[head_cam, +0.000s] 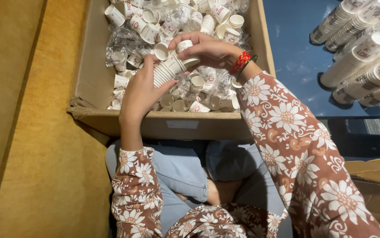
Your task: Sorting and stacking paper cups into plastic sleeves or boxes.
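both hands, left (142, 90) and right (207, 50), clamped on one stack of paper cups (168, 68) above a cardboard box (172, 123)

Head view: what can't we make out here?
- Left hand: palm faces away; its grip on the stack of paper cups is hidden, so the cup count is unclear.
- Right hand: fingers cover part of a single cup.
- Cardboard box: far end cut off by the top edge.
- Cup stacks on the blue surface: cut off by the right edge.

Brown sleeves (287, 145) with white flowers, light blue jeans (181, 169), red and green bangles (244, 63).
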